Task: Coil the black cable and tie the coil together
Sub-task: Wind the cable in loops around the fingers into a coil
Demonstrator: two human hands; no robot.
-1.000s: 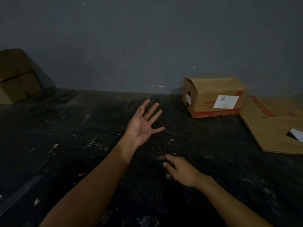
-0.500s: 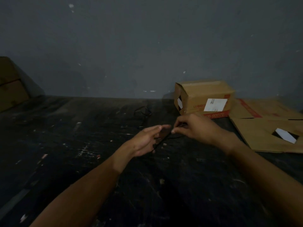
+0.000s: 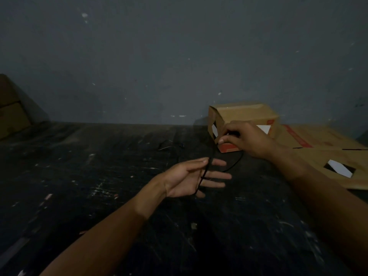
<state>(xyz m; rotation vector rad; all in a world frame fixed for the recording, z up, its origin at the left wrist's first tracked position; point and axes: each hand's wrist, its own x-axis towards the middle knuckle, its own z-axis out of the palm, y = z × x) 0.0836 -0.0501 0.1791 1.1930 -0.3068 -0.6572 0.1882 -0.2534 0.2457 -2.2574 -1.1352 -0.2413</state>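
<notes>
A thin black cable (image 3: 235, 163) runs from my right hand in a slack curve down to my left hand and across its palm. My left hand (image 3: 191, 179) is held palm up over the dark surface, thumb pressing the cable against the fingers, which are stretched out. My right hand (image 3: 245, 140) is raised further back, fingers pinched on the cable in front of the cardboard box. More black cable (image 3: 169, 146) lies loose on the surface behind my left hand, hard to make out in the dim light.
A small cardboard box (image 3: 241, 116) lies on its side by the grey wall. Flattened cardboard (image 3: 326, 156) covers the surface at the right. Another box (image 3: 10, 116) sits at the far left. The dark scuffed surface (image 3: 99, 176) spreads across the foreground.
My right hand rose from low near my body, pinched the cable and drew it back and right toward the box. My left hand turned from raised and spread to palm up with the cable across it.
</notes>
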